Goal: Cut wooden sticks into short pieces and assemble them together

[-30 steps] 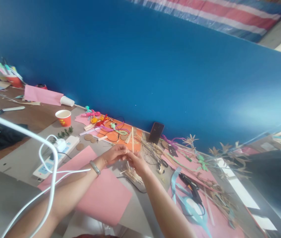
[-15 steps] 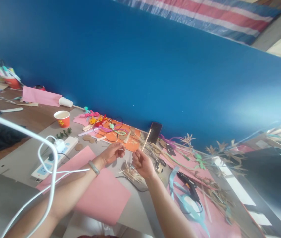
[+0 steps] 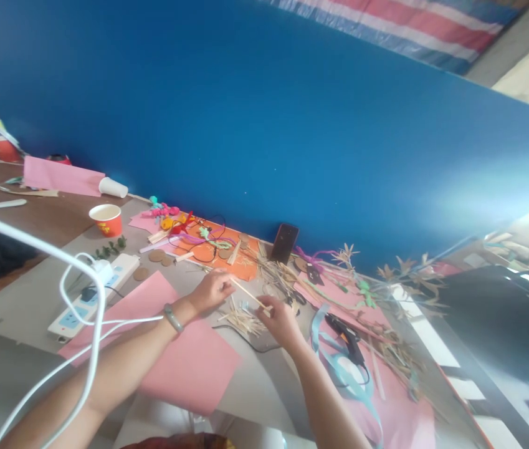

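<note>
A thin pale wooden stick spans the gap between my two hands, slanting down to the right. My left hand, with a bracelet on its wrist, pinches the upper left end. Fingers of my right hand are closed on the lower right end. Beneath the hands lies a loose pile of short pale sticks on the grey table. Pink paper lies under my left forearm. Dry straw stalks are heaped just beyond my right hand.
A white cable loops across the left front, by a power strip. A paper cup stands behind it. A phone leans on the blue partition. To the right lie a glue gun and blue ribbon.
The stick has swung from nearly upright in my right hand to a low slant. My left hand has taken hold of its other end. The view has shifted slightly right.
</note>
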Demonstrator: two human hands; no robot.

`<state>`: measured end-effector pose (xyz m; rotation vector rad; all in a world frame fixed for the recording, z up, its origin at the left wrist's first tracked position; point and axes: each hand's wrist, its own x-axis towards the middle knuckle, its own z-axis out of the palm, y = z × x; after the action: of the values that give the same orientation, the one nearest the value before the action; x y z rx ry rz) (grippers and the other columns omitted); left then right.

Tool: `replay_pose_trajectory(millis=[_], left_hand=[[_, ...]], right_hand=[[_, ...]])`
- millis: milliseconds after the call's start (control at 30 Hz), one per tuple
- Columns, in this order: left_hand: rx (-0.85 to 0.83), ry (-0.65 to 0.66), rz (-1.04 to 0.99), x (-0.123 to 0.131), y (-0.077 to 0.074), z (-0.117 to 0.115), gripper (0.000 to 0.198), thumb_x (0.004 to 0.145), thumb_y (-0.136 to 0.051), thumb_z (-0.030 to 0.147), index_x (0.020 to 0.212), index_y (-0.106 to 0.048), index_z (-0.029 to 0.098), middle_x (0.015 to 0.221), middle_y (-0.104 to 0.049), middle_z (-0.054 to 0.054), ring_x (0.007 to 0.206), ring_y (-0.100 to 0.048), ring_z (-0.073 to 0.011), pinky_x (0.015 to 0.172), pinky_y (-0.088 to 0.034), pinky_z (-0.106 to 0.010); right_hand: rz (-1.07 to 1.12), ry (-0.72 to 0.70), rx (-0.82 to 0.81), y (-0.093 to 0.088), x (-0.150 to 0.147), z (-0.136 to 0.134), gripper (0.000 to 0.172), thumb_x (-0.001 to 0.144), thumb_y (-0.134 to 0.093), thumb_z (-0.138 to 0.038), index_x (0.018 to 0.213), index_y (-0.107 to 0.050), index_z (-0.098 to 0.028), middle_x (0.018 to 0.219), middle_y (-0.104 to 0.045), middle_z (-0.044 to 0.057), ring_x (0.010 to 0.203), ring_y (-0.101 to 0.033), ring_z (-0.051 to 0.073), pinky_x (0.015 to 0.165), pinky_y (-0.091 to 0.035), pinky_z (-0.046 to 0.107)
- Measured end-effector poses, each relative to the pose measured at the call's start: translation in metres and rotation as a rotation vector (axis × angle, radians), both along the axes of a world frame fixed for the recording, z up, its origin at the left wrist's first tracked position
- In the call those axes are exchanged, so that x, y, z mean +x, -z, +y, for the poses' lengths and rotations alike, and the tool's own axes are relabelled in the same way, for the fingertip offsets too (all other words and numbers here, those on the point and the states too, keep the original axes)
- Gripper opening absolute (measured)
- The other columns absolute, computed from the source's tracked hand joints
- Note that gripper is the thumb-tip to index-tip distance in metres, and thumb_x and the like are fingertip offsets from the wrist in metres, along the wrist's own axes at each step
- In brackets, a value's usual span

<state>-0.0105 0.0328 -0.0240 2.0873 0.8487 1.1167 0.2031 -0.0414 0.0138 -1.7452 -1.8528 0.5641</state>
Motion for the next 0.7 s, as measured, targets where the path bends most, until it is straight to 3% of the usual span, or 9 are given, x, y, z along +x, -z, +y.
replay_pose_trajectory(millis=[67, 133, 300, 500, 700], left_hand=[[0.048, 0.023, 0.013, 0.000, 0.002, 0.000, 0.024, 0.077, -0.061, 0.022, 0.101, -0.066, 0.021, 0.101, -0.066, -0.008, 0.098, -0.056, -0.0213, 0.098, -0.032, -0.035], [0.059, 0.063, 0.051, 0.000, 0.004, -0.001, 0.026, 0.074, -0.063, 0.019, 0.100, -0.066, 0.021, 0.113, -0.063, -0.009, 0.107, -0.053, -0.0229, 0.100, -0.030, -0.036], [0.004, 0.121, 0.114, 0.002, 0.010, 0.001, 0.023, 0.072, -0.062, 0.014, 0.092, -0.068, 0.022, 0.098, -0.068, -0.007, 0.098, -0.056, -0.0232, 0.098, -0.029, -0.038], [0.013, 0.075, 0.128, 0.003, 0.014, 0.003, 0.020, 0.071, -0.062, 0.014, 0.087, -0.069, 0.023, 0.089, -0.069, -0.006, 0.090, -0.058, -0.0226, 0.094, -0.031, -0.038], [0.018, 0.058, 0.182, 0.002, 0.011, 0.002, 0.017, 0.073, -0.059, 0.016, 0.086, -0.069, 0.021, 0.089, -0.068, -0.006, 0.092, -0.058, -0.0221, 0.092, -0.033, -0.036]], right_hand=[[-0.092, -0.034, -0.048, 0.008, 0.003, 0.000, 0.012, 0.070, -0.058, -0.025, 0.073, -0.067, -0.018, 0.068, -0.064, 0.003, 0.054, -0.050, 0.013, 0.056, -0.035, 0.024], [-0.156, -0.047, -0.060, 0.015, 0.004, 0.002, 0.012, 0.072, -0.057, -0.026, 0.067, -0.065, -0.018, 0.067, -0.063, 0.004, 0.057, -0.051, 0.014, 0.057, -0.034, 0.024], [-0.147, -0.029, -0.085, 0.023, -0.002, 0.017, 0.013, 0.074, -0.056, -0.026, 0.068, -0.065, -0.018, 0.068, -0.064, 0.004, 0.061, -0.053, 0.014, 0.057, -0.032, 0.023], [-0.099, -0.004, -0.134, 0.031, -0.017, 0.032, 0.008, 0.066, -0.056, -0.017, 0.059, -0.060, -0.017, 0.058, -0.058, 0.001, 0.056, -0.049, 0.013, 0.053, -0.029, 0.022], [0.027, 0.085, -0.028, 0.025, -0.011, 0.028, 0.016, 0.077, -0.046, -0.028, 0.071, -0.057, -0.017, 0.060, -0.057, 0.000, 0.055, -0.048, 0.013, 0.053, -0.031, 0.022]])
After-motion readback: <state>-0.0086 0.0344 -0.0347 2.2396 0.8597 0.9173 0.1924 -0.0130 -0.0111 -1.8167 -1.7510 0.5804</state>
